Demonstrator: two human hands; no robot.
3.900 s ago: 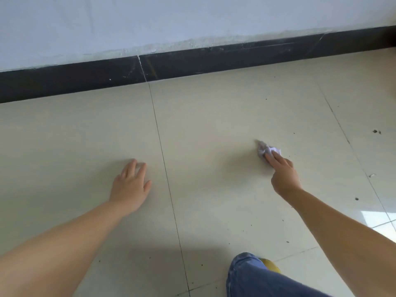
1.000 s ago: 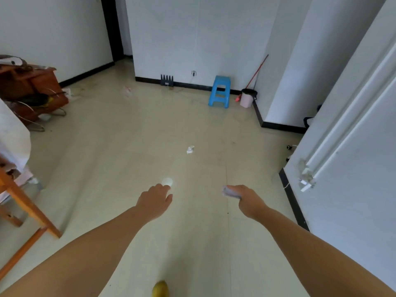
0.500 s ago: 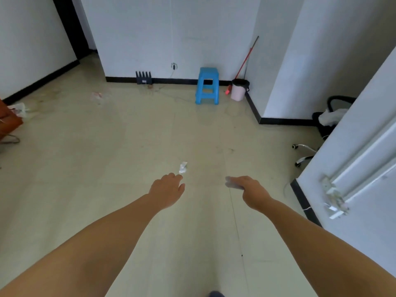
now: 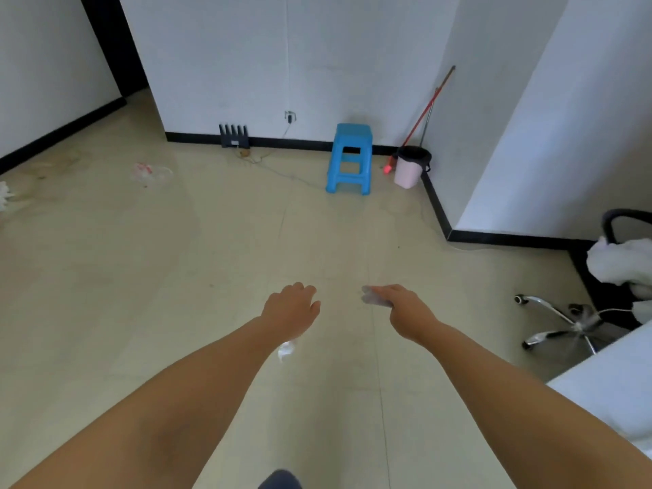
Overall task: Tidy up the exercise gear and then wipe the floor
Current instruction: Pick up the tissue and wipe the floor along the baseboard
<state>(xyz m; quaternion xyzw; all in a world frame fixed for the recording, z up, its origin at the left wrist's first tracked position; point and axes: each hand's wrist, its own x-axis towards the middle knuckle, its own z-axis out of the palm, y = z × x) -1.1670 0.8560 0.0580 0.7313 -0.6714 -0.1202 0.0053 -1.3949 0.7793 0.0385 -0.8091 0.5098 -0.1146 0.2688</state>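
Crumpled tissue (image 4: 376, 298) stays pinched in our right hand (image 4: 405, 308) (left hand (image 4: 291, 308) loose, empty) as we have risen from wiping, heading binward (image 4: 411, 167).

Can only half see the white scrap (image 4: 286, 349) on the floor, rest tucked under the left wrist. Wad (image 4: 374, 298) in the right hand (image 4: 405, 308) too blurry to make out, mostly buried in the fingers. Office chair (image 4: 578, 326) chopped off by the right edge, seat covered by white cloth (image 4: 624, 266). Dark thing at the bottom edge (image 4: 280, 480) cut off, can't tell what.
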